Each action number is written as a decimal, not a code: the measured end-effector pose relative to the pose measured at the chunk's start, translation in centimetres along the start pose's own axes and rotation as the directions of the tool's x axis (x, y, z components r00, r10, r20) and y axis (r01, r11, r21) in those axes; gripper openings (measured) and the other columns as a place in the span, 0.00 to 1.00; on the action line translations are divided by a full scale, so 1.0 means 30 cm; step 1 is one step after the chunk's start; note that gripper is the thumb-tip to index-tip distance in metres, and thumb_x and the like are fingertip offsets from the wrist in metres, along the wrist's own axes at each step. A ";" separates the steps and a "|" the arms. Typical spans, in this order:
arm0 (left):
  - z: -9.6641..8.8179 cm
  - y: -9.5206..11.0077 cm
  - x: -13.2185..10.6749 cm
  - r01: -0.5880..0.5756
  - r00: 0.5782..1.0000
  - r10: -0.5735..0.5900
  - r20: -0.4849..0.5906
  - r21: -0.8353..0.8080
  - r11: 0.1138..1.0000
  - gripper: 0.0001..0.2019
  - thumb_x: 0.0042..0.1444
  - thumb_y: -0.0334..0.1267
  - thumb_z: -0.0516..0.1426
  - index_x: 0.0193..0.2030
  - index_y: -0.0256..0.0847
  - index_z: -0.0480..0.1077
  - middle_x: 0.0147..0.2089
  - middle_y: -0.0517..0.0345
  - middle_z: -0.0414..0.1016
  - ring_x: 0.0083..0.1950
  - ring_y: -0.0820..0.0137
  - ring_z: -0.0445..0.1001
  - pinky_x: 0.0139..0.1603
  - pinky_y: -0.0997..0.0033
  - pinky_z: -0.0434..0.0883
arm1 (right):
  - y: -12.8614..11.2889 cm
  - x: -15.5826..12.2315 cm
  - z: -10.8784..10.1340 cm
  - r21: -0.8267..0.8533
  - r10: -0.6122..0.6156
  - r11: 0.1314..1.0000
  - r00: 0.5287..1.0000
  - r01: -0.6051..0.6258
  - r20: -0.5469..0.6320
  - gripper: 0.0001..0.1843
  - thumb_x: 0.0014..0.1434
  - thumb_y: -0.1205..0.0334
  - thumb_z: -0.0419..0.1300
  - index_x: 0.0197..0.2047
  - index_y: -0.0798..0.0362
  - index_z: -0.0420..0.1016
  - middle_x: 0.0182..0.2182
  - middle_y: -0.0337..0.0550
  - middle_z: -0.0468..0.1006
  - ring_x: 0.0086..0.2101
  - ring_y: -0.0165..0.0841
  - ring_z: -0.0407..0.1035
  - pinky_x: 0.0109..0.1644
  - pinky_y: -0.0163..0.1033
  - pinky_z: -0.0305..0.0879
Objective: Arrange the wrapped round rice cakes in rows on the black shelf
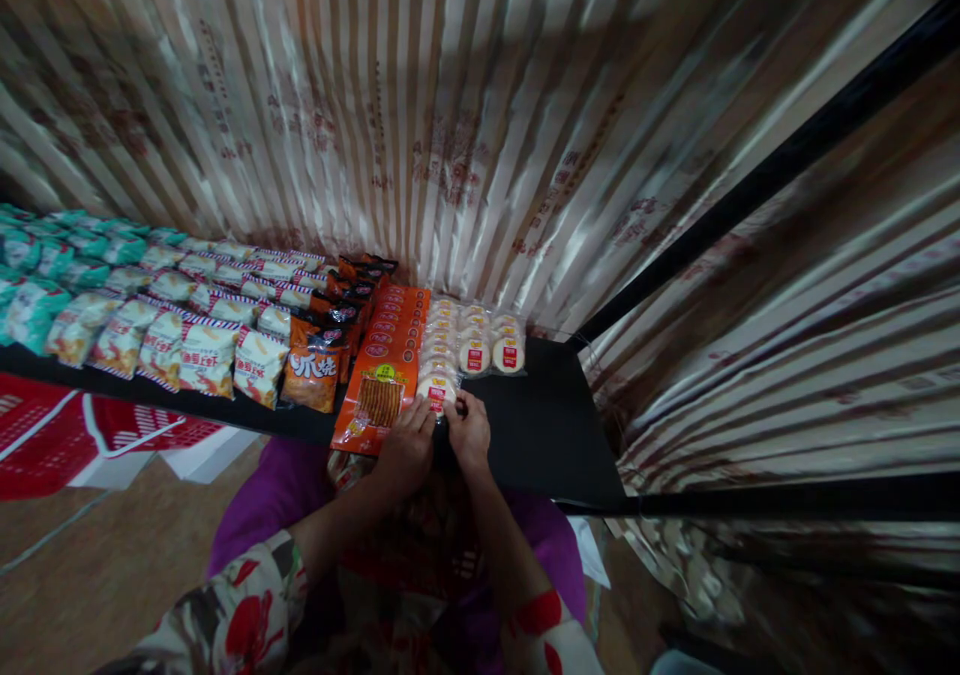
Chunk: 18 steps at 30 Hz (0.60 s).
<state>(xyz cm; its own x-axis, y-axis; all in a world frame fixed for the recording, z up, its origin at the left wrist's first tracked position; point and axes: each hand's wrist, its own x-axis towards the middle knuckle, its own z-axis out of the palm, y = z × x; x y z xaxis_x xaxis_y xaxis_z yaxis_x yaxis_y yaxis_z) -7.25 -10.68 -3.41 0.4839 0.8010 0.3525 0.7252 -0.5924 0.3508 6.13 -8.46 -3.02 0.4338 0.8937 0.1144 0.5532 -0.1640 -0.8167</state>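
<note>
Floral sleeves (251,615), pale w/ red print, sit closest at the btm edge, w/ purple trousers (259,510) just past them. L hand (407,450) rests fwd, fingers fairly straight & close tog., tips on the near L side of the front pkt (436,391); R hand (469,431) is curled, thumb & fingertips at the near R corner of the same pkt. Can't tell if either hand actually pinches it or just presses. Front pkt = clear wrap, round white pcs, red/yellow label; it's at the near end of the L-most of 3 rows of like pkts (509,353), near the front edge of the blk shelf (544,445). Mid & R rows stop farther back. Just L of the rows: a flat orange pack (390,340) w/ a pic of brown strips, its near end by the shelf edge. Next L, orange-&-blk bags (311,367), then white bags (206,360) w/ striped ends, then teal bags (34,310) at far L. Red basket (41,440) is below the shelf, L side. Striped sheeting (450,85) hangs behind; blk pole (750,190) slants up at R.
</note>
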 end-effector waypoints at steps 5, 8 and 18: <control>-0.004 0.000 0.005 0.002 1.000 -0.002 0.003 0.009 1.000 0.21 0.55 0.28 0.46 0.55 0.25 0.64 0.61 0.35 0.62 0.65 0.56 0.56 0.60 0.49 0.63 | 0.008 0.014 0.007 -0.097 -0.082 0.992 0.996 0.079 -0.028 0.16 0.52 0.56 0.55 0.41 0.55 0.74 0.39 0.50 0.74 0.40 0.37 0.68 0.46 0.41 0.64; -0.007 -0.002 0.008 0.011 1.000 -0.011 -0.003 -0.012 1.000 0.21 0.54 0.27 0.46 0.55 0.28 0.64 0.61 0.37 0.62 0.65 0.57 0.55 0.61 0.49 0.62 | 0.008 0.019 0.007 -0.149 -0.138 0.980 0.989 0.130 -0.044 0.15 0.52 0.56 0.54 0.40 0.54 0.74 0.44 0.50 0.74 0.44 0.39 0.66 0.50 0.43 0.60; -0.014 -0.006 0.013 0.013 1.000 -0.012 0.017 -0.014 1.000 0.22 0.54 0.27 0.46 0.56 0.28 0.64 0.61 0.37 0.62 0.65 0.57 0.56 0.61 0.50 0.62 | -0.004 0.017 -0.001 -0.210 -0.110 0.971 0.994 0.111 0.019 0.19 0.56 0.55 0.51 0.44 0.56 0.73 0.41 0.50 0.76 0.42 0.39 0.65 0.48 0.42 0.60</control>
<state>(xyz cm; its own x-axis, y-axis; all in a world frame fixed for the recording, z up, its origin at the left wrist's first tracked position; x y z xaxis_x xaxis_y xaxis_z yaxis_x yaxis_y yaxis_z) -7.38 -10.30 -2.97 0.4831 0.8097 0.3332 0.7243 -0.5834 0.3675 6.31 -7.98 -2.84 0.3567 0.9142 0.1923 0.7349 -0.1475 -0.6619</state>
